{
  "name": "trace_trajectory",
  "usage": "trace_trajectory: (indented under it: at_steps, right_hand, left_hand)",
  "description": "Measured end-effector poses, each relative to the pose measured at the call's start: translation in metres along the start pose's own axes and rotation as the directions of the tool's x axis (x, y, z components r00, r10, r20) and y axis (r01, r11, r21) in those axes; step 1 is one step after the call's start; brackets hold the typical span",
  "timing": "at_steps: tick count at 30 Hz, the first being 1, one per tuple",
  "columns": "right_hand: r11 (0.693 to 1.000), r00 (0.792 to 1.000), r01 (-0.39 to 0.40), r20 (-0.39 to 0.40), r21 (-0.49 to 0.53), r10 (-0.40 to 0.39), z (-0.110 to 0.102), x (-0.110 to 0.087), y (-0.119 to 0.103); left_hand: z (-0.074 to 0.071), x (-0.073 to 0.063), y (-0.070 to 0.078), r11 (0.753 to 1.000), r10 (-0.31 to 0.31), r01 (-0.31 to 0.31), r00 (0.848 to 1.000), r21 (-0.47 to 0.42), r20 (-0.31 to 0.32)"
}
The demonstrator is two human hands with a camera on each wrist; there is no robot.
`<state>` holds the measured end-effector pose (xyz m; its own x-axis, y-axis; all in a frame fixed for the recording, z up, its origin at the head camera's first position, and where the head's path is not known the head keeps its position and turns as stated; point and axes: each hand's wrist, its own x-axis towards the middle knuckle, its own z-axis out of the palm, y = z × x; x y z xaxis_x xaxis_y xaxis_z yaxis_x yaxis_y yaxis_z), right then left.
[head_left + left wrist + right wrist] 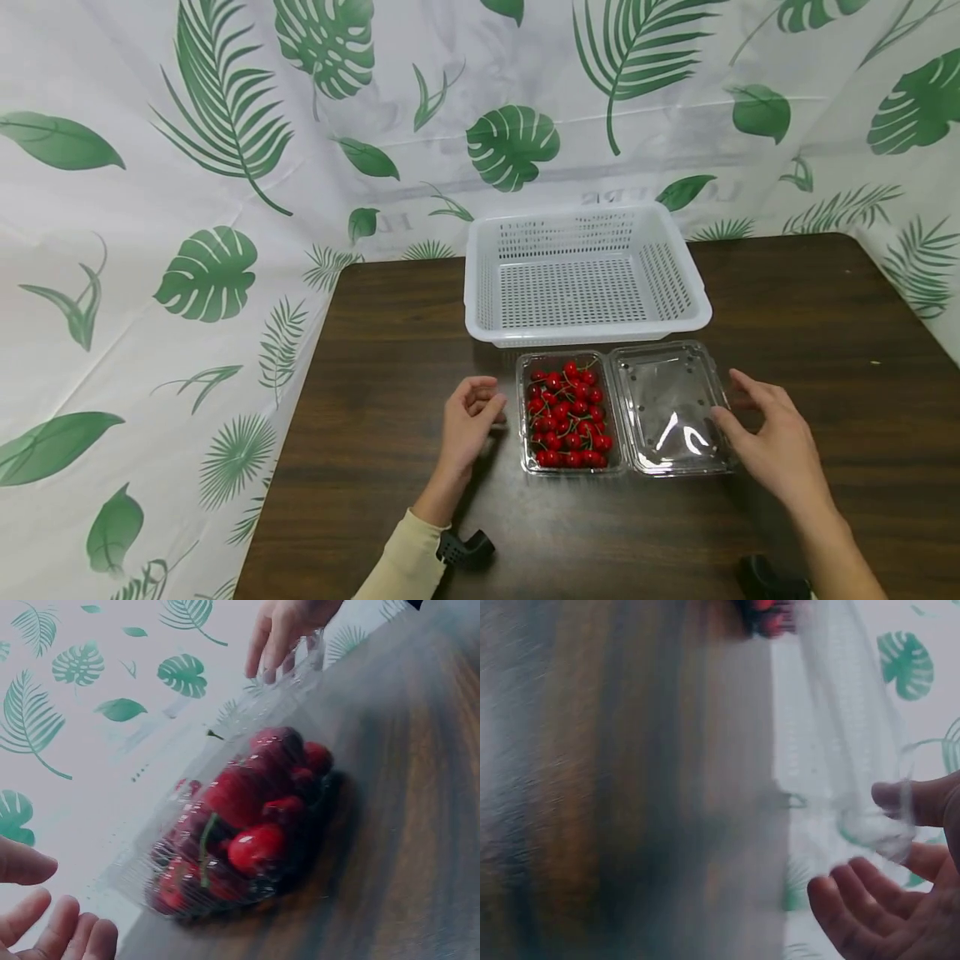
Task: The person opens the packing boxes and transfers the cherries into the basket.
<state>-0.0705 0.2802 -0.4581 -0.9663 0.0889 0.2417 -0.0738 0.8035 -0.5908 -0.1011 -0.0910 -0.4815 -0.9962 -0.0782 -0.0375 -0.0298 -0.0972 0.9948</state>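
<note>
A clear plastic clamshell box [525, 467] full of red cherries [567, 414] stands on the table, its transparent lid [667, 400] folded out to the right. Green stems show among the fruit. Just left of the box is my left hand [470, 422], fingers loosely bent and holding nothing; the left wrist view shows it apart from the box. My right hand [776, 442] is at the lid's right edge. In the right wrist view its thumb [911, 801] overlaps the lid's rim while the other fingers spread loosely below.
Behind the clamshell stands a white perforated plastic basket [588, 332]. A dark wood-grain table [390, 367] carries everything. White cloth printed with green leaves [420, 150] hangs behind and along the left side. A black wrist device [467, 550] sits on the left forearm.
</note>
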Motion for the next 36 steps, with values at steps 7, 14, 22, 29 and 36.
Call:
trace_trajectory:
  at_steps: [7, 14, 22, 29, 36]
  right_hand:
    - [0.982, 0.974, 0.18, -0.131, -0.055, -0.186, -0.007, 0.004, -0.04]
    - [0.872, 0.875, 0.479, -0.024, -0.099, -0.483, 0.009, -0.001, -0.084]
    - [0.785, 0.78, 0.608, 0.273, -0.12, -0.563, 0.051, -0.01, -0.112]
    - [0.739, 0.755, 0.643, 0.327, -0.201, -0.569, 0.074, -0.009, -0.114]
    - [0.727, 0.758, 0.645, 0.315, -0.236, -0.571, 0.081, -0.005, -0.115]
  left_hand:
    - [0.002, 0.006, 0.014, 0.953, 0.182, -0.195, 0.98, 0.233, 0.077]
    - [0.015, 0.013, 0.031, 0.776, 0.286, -0.443, 0.882, 0.449, 0.375]
    - [0.043, 0.024, 0.036, 0.42, 0.237, -0.629, 0.772, 0.654, 0.59]
    - [0.062, 0.032, 0.033, 0.141, 0.179, -0.666, 0.745, 0.733, 0.643]
    - [0.072, 0.038, 0.027, 0.053, 0.147, -0.642, 0.762, 0.765, 0.63]
